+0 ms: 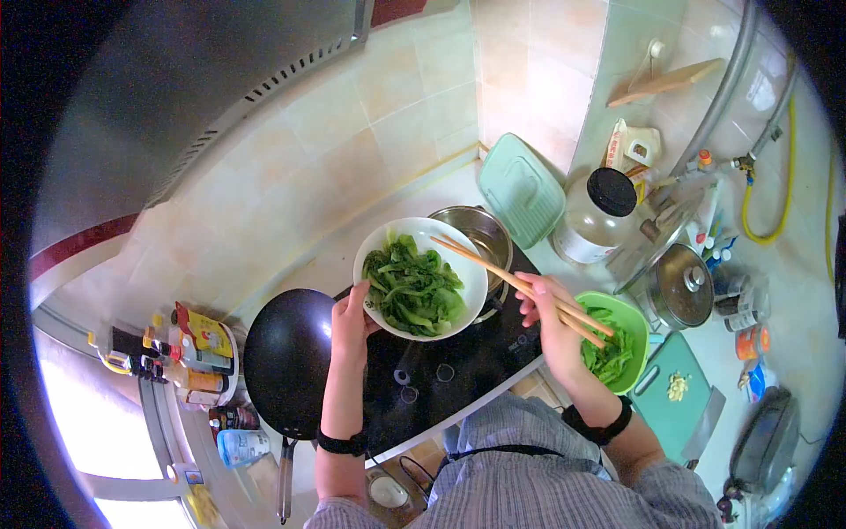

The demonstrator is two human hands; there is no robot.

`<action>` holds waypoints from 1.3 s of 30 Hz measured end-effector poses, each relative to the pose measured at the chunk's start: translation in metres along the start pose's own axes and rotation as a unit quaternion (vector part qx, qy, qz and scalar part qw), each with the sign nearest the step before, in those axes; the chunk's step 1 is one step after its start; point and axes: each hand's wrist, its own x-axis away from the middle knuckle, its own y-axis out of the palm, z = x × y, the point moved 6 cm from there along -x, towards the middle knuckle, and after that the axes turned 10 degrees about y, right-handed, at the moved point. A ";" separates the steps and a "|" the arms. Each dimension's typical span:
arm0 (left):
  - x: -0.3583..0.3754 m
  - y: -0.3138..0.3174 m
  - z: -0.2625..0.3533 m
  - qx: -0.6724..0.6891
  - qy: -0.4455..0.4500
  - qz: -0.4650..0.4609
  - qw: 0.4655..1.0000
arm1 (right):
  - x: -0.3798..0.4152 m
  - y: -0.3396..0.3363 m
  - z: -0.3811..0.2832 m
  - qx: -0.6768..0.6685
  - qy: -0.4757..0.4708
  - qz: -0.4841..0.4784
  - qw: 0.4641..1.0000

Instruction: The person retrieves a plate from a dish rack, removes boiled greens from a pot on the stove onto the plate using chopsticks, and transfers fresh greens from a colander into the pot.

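My left hand (pixel 351 322) grips the left rim of a white plate (pixel 476 291), held above the black cooktop (pixel 449 375). Cooked green lettuce (pixel 414 286) is heaped on it. In my right hand (pixel 551 317) is a pair of wooden chopsticks (pixel 493 269), their tips over the plate's right side, apart from the leaves. A steel pot (pixel 500 234) stands behind the plate, partly hidden by it. Below my right wrist, a light green basin (pixel 636 370) holds fresh green leaves (pixel 621 348).
A black wok (pixel 286 361) sits on the left, handle toward me. Right of the basin, a green cutting board (pixel 665 414) carries chopped garlic (pixel 678 386) beside a knife (pixel 707 423). A lidded pot (pixel 680 286) and large jar (pixel 595 216) stand at right; bottles (pixel 198 353) at left.
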 end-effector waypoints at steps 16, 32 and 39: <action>-0.011 0.013 0.004 -0.031 0.012 0.017 0.999 | 0.022 0.001 0.017 -0.024 0.012 -0.034 0.999; -0.032 0.010 0.005 -0.128 0.028 0.032 0.991 | 0.011 0.007 0.038 -0.102 0.046 0.044 0.993; -0.035 0.009 0.010 -0.126 0.017 0.021 0.992 | 0.001 0.015 0.042 -0.020 -0.003 0.014 1.000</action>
